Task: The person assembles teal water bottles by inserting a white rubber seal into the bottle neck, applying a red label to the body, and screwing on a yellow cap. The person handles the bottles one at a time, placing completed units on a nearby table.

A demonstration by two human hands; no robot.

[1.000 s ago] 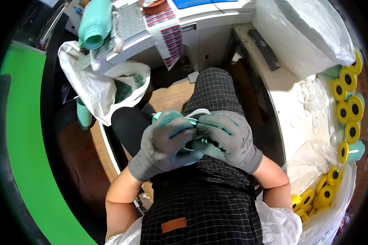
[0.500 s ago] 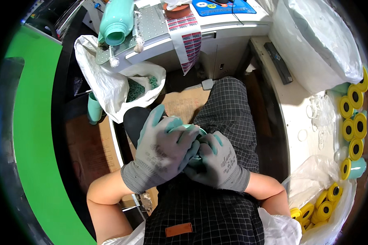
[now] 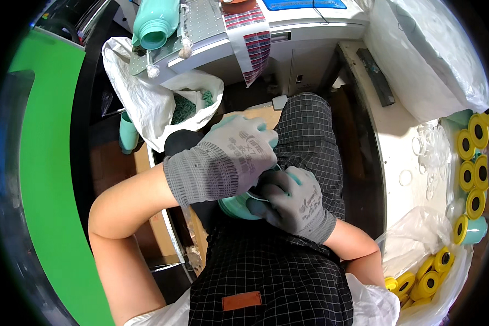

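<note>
A teal plastic bottle rests in my lap, mostly covered by my hands; a pale rim line shows along its upper edge. My right hand, in a grey glove with teal fingertips, grips the bottle's rim side. My left hand, gloved alike, lies across the bottle's top with its back turned up and its fingers bent. What the left fingers hold is hidden beneath that hand.
On the bench ahead lies a larger teal bottle beside a label strip. Below it hangs a white bag with green shavings. To the right are clear rings, yellow-rimmed caps and a big plastic bag.
My left hand has turned over and swung across the bottle's top, its elbow moving outward. More of the bottle's side shows below it. My right hand stays by the rim, slightly shifted.
</note>
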